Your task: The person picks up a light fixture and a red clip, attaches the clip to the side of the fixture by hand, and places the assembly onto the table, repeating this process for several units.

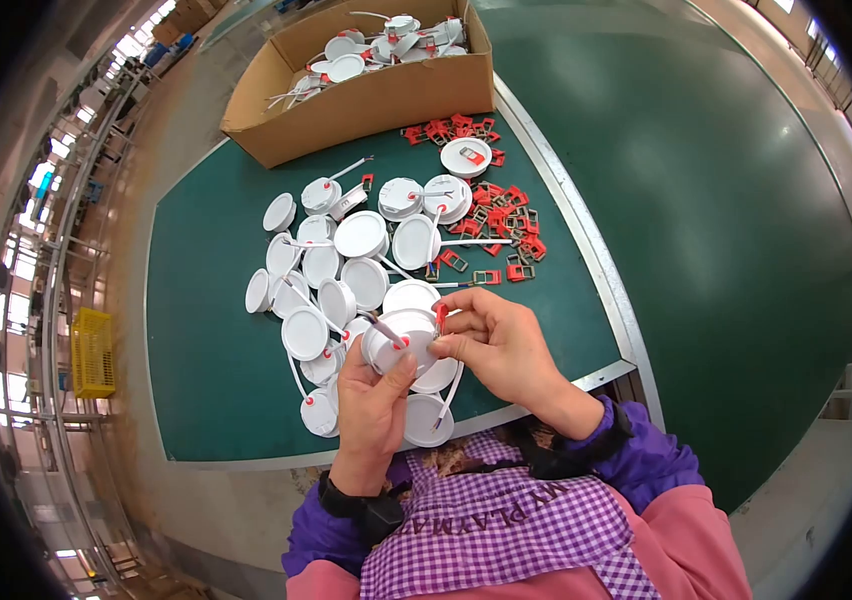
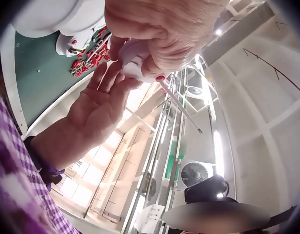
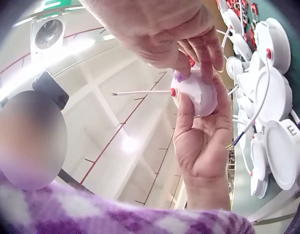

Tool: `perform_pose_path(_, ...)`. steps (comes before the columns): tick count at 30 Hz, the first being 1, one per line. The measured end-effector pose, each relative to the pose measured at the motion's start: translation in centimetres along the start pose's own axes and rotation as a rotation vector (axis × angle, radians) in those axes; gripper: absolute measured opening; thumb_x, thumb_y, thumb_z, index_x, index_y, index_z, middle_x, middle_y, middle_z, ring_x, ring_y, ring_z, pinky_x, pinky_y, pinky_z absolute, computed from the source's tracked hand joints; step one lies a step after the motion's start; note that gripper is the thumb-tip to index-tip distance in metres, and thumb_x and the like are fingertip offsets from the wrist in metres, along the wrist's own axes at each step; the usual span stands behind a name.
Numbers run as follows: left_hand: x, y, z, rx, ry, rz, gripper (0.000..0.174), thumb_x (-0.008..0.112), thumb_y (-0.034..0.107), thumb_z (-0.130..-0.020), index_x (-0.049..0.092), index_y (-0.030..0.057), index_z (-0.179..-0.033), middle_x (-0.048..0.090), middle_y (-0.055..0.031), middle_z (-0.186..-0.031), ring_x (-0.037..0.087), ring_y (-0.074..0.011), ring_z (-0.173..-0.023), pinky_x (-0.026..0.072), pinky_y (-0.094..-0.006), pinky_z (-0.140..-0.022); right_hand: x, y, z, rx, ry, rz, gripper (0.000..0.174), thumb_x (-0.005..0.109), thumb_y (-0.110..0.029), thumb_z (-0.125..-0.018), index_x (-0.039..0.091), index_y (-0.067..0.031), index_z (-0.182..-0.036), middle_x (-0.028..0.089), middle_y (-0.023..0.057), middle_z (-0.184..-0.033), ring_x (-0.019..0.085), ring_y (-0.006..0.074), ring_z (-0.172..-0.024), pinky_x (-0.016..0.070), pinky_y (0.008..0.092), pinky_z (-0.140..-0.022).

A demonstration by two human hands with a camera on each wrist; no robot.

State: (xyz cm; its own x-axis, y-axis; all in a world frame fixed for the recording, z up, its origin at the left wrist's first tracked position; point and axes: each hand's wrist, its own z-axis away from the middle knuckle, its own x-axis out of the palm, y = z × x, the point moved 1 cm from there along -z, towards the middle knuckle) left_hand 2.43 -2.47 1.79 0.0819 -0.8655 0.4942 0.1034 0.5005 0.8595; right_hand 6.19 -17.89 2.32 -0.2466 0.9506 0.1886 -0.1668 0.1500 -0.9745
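Note:
My left hand grips a round white downlight over the front of the table, thumb along its side. From the lamp's side a short cable leaves through a red grommet. At the lamp's right edge my right hand pinches a small red clip between thumb and fingers. In the right wrist view the lamp rests in the left palm, with the right fingertips at its upper edge; they hide most of the clip.
Many similar white downlights with loose cables crowd the green table. Right of them lies a pile of red clips with metal frames. A cardboard box of more lamps stands at the back. A metal edge strip borders the table's right side.

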Motion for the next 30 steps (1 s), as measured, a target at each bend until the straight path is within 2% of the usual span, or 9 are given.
perform_pose_path(8,0.3,-0.2,-0.9,-0.079,-0.031,0.236,0.038,0.058,-0.004,-0.084,0.045,0.0038,-0.118,0.057,-0.0087,-0.111,0.055,-0.0185,-0.105,0.0454,-0.0356,-0.092,0.0,-1.4,0.0,-0.075,0.015,0.178,0.036,0.067,-0.002,-0.079,0.051,0.0039,-0.11,0.066,0.013,-0.092,0.063,0.0111,-0.075,0.0505,0.0238,-0.063)
perform_pose_path(13,-0.7,0.5,-0.8,0.003,-0.03,0.027,0.042,0.06,-0.004,-0.082,0.043,0.0035,-0.119,0.056,-0.0085,-0.111,0.056,-0.0174,-0.102,0.0456,-0.0322,-0.091,-0.2,0.1,-0.2,-0.047,-0.088,-0.099,0.041,0.069,-0.005,-0.077,0.051,0.0028,-0.113,0.065,0.0101,-0.089,0.061,0.0087,-0.075,0.0484,0.0217,-0.062)
perform_pose_path(15,-1.0,1.3,-0.7,-0.013,-0.029,0.003,0.042,0.061,-0.005,-0.082,0.042,0.0033,-0.119,0.056,-0.0083,-0.111,0.056,-0.0172,-0.102,0.0461,-0.0312,-0.09,-2.0,0.1,-0.8,-0.034,-0.037,0.163,0.026,0.066,-0.006,-0.079,0.059,0.001,-0.103,0.064,0.0054,-0.086,0.056,0.0056,-0.068,0.0458,0.021,-0.06)
perform_pose_path(17,-1.4,2.2,-1.0,0.067,0.024,-0.188,0.043,0.062,-0.005,-0.081,0.042,0.0024,-0.118,0.056,-0.0084,-0.11,0.056,-0.0174,-0.102,0.0472,-0.0305,-0.088,-4.8,1.4,-1.9,-0.145,0.228,0.359,0.016,0.065,-0.008,-0.08,0.063,-0.0013,-0.095,0.064,0.0069,-0.084,0.06,0.0124,-0.066,0.047,0.0249,-0.059)
perform_pose_path(19,-1.4,3.0,-0.9,0.065,0.038,-0.207,0.045,0.064,-0.005,-0.078,0.042,0.0014,-0.117,0.056,-0.0084,-0.11,0.057,-0.0177,-0.102,0.047,-0.0308,-0.089,-7.7,2.7,-2.7,-0.321,0.391,0.819,0.012,0.064,-0.01,-0.08,0.063,-0.0032,-0.09,0.062,0.0109,-0.083,0.062,0.0246,-0.068,0.0479,0.0322,-0.061)
perform_pose_path(22,-1.6,3.4,-0.7,0.057,0.028,-0.27,0.047,0.065,-0.006,-0.077,0.041,0.0004,-0.117,0.056,-0.0093,-0.111,0.057,-0.0181,-0.102,0.0471,-0.0316,-0.089,-9.0,3.5,-2.7,-0.262,0.398,1.021,0.012,0.064,-0.011,-0.079,0.062,-0.004,-0.088,0.06,0.0127,-0.084,0.06,0.0322,-0.073,0.0474,0.038,-0.064)
perform_pose_path(25,-1.7,3.6,-0.6,0.104,0.008,-0.307,0.049,0.064,-0.006,-0.076,0.041,0.0003,-0.118,0.055,-0.0103,-0.112,0.057,-0.0197,-0.103,0.0486,-0.0337,-0.088,-9.1,3.9,-2.7,-0.193,0.354,1.11,0.013,0.064,-0.012,-0.078,0.06,-0.0035,-0.087,0.058,0.0119,-0.085,0.059,0.0319,-0.076,0.0465,0.0392,-0.066)
perform_pose_path(28,-0.9,4.0,-0.4,0.115,-0.052,-0.109,0.047,0.064,-0.005,-0.077,0.041,0.0004,-0.118,0.056,-0.0115,-0.112,0.058,-0.0219,-0.103,0.0499,-0.0358,-0.087,-9.5,4.9,-3.0,-0.153,0.323,1.066,0.015,0.065,-0.01,-0.077,0.057,-0.0037,-0.088,0.057,0.0119,-0.087,0.059,0.032,-0.078,0.0465,0.0387,-0.067)
perform_pose_path(30,0.7,4.3,-0.1,-0.078,-0.023,0.165,0.047,0.063,-0.001,-0.078,0.042,0.0002,-0.12,0.059,-0.0128,-0.107,0.06,-0.0247,-0.099,0.0488,-0.0409,-0.09,-9.6,4.9,-3.0,-0.151,0.307,1.036,0.017,0.065,-0.01,-0.076,0.056,-0.0035,-0.088,0.057,0.0119,-0.087,0.059,0.0319,-0.078,0.0464,0.0387,-0.067)
